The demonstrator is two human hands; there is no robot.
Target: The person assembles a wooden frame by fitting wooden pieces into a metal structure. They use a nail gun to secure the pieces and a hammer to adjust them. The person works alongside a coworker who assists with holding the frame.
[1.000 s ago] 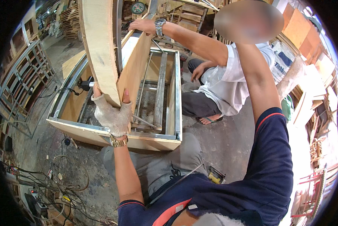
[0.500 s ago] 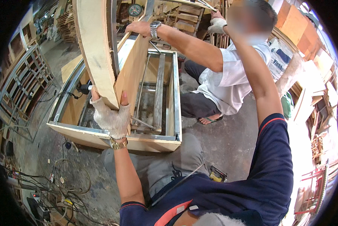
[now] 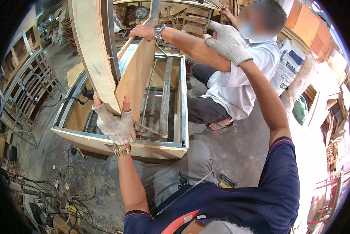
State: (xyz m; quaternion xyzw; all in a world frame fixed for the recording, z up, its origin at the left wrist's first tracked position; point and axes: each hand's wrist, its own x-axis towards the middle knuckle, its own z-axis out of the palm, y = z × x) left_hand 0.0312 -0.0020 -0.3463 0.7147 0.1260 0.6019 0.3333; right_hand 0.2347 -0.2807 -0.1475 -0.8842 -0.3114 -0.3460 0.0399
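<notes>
My left hand, in a pale knitted glove with bare fingertips, grips the near end of a plywood-faced beam, thumb on its right side. The beam rises from a low plywood box frame edged with metal tubing. Beside it slopes a plywood panel with a metal strip on top. My right hand, gloved too, is raised in front of a co-worker, fingers apart and slightly bent, nothing visible in it. A co-worker's hand rests on the panel's top; their other hand is raised behind mine.
Metal lattice frames lean at the left. Tangled cables lie on the floor at lower left. A yellow-and-black tool sits by my leg. Wood boards and a white sack stand at the right.
My right hand has come down and nearer from beside the co-worker's raised hand, away from thin rods there. The beam leans slightly further left; my left hand keeps its grip.
</notes>
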